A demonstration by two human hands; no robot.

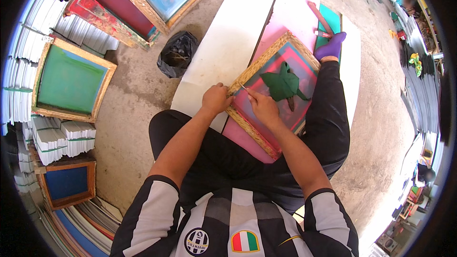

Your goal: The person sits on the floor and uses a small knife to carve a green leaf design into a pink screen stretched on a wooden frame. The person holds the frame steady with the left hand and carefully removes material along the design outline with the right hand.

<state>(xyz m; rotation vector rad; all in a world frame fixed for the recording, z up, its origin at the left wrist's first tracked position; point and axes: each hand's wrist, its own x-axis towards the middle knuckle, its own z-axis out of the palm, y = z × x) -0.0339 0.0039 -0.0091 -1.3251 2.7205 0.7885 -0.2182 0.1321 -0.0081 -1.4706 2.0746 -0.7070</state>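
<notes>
A wooden screen-printing frame (254, 131) with translucent mesh lies tilted in front of me, against my right leg. At its left corner my left hand (216, 98) is closed on the wood, fingers bent over the rail. My right hand (264, 108) pinches a thin, pale, pointed tool (243, 86), whose tip meets the inner edge of the rail near my left fingers. Its exact kind is too small to make out. On the mesh rests a crumpled dark green cloth (281, 84), with a dark narrow object (291, 103) beside it.
Under the frame are a pink sheet (291, 7) and a white board (228, 24). Beyond my purple-socked foot (332, 46) lies a reddish-brown stick (320, 17). At left stand a black bag (177, 53), a green-meshed frame (71, 83) and bundled white stacks (78, 135).
</notes>
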